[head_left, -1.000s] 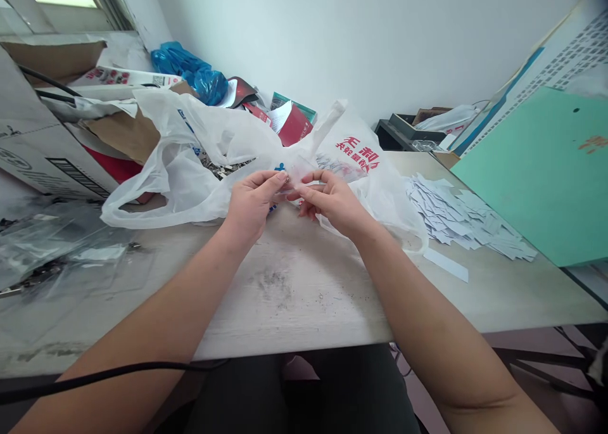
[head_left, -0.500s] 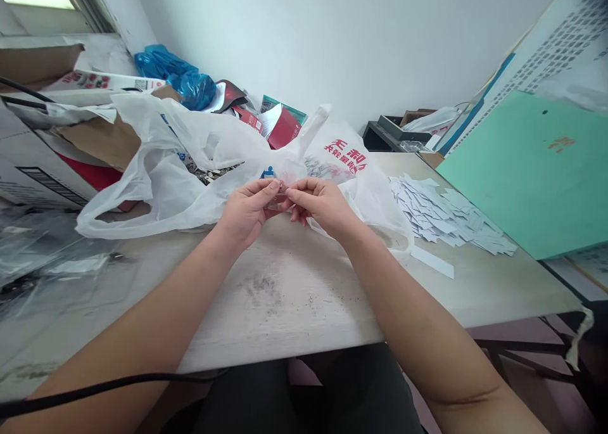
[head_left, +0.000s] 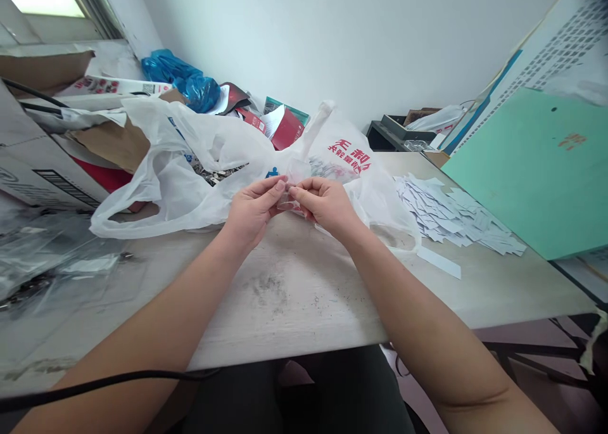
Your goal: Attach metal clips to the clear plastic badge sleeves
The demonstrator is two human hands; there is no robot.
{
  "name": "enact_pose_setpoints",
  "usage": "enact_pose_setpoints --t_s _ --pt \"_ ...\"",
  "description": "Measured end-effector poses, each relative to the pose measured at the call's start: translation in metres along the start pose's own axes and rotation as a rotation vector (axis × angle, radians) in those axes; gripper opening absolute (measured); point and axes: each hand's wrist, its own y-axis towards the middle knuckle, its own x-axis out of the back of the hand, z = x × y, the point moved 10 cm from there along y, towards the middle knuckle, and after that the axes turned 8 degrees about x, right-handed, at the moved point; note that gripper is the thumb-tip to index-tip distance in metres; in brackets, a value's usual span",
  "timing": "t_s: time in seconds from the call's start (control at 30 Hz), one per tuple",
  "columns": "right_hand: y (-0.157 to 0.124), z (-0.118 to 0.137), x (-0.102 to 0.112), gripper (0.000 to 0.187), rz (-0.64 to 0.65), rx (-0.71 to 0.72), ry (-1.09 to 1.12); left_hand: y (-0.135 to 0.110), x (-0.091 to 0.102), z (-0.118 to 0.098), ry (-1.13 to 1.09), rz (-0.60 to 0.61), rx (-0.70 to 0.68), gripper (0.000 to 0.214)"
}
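Near the back of the table, my left hand and my right hand meet fingertip to fingertip. Both are closed in a pinch on a small clear plastic bag, which hangs between the thumbs and fingers. Whatever is inside it is too small and covered to make out. Just behind my left hand, an opened white carrier bag shows many small metal pieces. A second white carrier bag with red print lies behind and beside my right hand, with pale contents showing through.
A heap of white paper slips lies at the right, near one strip. Clear plastic bags cover the left side. A carton, a blue bag and a green board border the table.
The view has turned slightly left. My hands stay together; the shiny bit seen earlier at my fingertips is now hidden, and more of the clear bag shows between them.
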Motion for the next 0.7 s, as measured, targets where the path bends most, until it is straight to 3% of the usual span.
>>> enact_pose_setpoints --t_s 0.33,0.53,0.7 --pt "-0.001 0.010 0.001 0.057 -0.016 0.061 -0.058 0.002 -0.002 0.004 0.006 0.098 0.011 0.046" --pt "-0.004 0.013 0.004 0.039 0.021 0.066 -0.157 0.003 -0.001 0.006 0.067 0.152 0.112 0.047" --pt "-0.003 0.011 0.005 0.034 0.004 0.067 -0.173 0.003 0.003 0.001 0.164 0.080 0.039 0.045"
